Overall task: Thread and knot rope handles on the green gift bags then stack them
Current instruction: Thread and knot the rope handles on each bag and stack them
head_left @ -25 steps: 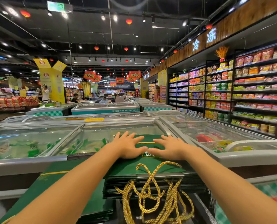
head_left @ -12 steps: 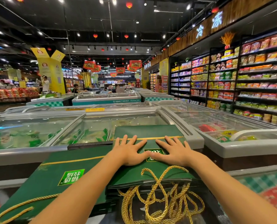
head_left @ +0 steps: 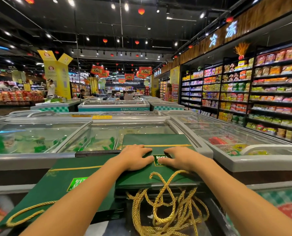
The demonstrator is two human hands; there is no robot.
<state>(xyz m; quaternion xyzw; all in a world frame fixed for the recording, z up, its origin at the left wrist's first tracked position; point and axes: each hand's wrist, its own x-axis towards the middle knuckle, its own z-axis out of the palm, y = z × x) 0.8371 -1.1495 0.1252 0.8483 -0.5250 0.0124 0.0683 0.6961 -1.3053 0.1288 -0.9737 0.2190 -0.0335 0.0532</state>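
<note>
This is a supermarket, in its frozen-food section: rows of chest freezers (head_left: 39, 133) with sliding glass lids fill the middle of the floor, and packed goods show through the glass. Along the right wall, tall black shelves (head_left: 261, 92) hold bright packets in close rows under a lit sign (head_left: 223, 33) in Chinese characters. Red banners (head_left: 145, 71) and lanterns (head_left: 141, 11) hang from the dark ceiling, a yellow carton-shaped display (head_left: 57, 79) rises at the left, and people (head_left: 51, 88) stand among the far aisles.

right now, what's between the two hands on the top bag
Head view: a label on the top bag sits between the left hand and right hand.
</note>
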